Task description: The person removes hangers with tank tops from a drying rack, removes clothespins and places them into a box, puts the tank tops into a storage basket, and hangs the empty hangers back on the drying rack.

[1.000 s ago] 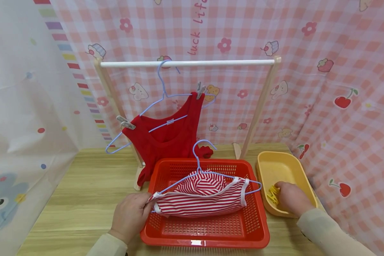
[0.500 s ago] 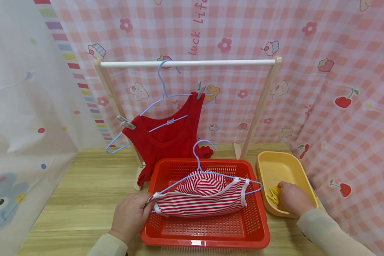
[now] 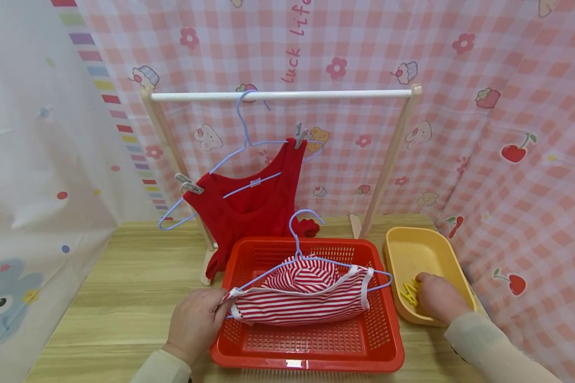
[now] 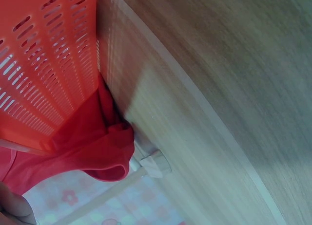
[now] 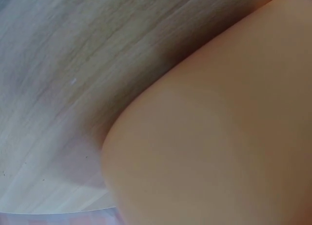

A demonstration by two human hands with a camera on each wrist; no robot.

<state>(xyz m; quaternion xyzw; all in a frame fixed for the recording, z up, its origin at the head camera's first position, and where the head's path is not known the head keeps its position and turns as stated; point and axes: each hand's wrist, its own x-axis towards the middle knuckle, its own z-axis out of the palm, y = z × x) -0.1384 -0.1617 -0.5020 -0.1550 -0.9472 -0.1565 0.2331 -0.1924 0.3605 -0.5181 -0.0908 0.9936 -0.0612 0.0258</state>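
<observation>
My left hand (image 3: 196, 323) pinches the left shoulder strap of a red-and-white striped tank top (image 3: 302, 308), threaded on a light blue hanger (image 3: 268, 274). That hanger lies over the red basket (image 3: 306, 363), its hook pointing up, and part of the top is bunched behind it. In the yellow tray (image 3: 421, 244), my right hand (image 3: 441, 298) is at a small heap of yellow clothespins (image 3: 410, 292). Its fingertips are mostly hidden behind the hand, so I cannot see whether they grip one. In the left wrist view, only a bit of hand (image 4: 15, 205) shows.
Behind the basket, a red tank top (image 3: 254, 213) hangs on another blue hanger (image 3: 243, 119) from the rack's white rod (image 3: 335, 94). Grey clothespins (image 3: 189, 184) hold its straps. Everything stands on a wooden table (image 3: 124, 298) before checked curtains.
My right hand has shifted slightly in the tray, and the yellow clothespins beside its fingers have moved a little. My left hand and the striped tank top stay put.
</observation>
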